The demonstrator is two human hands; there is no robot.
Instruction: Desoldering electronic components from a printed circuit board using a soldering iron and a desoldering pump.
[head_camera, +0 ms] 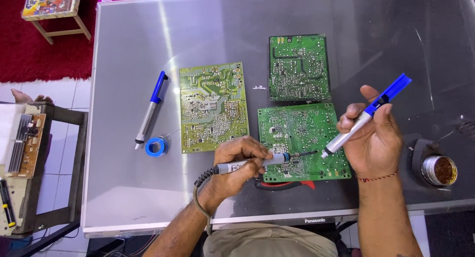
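Soldering iron (257, 162), desoldering pump (363, 116) — over green board (297, 133).

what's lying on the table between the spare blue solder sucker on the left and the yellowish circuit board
In the head view, a small blue solder spool lies between the spare solder sucker and the yellowish circuit board, near their lower ends. Higher up, only bare table.

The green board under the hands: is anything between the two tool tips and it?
Nothing visible. The iron tip and the pump nozzle both point at bare board, with only a small gap between them.
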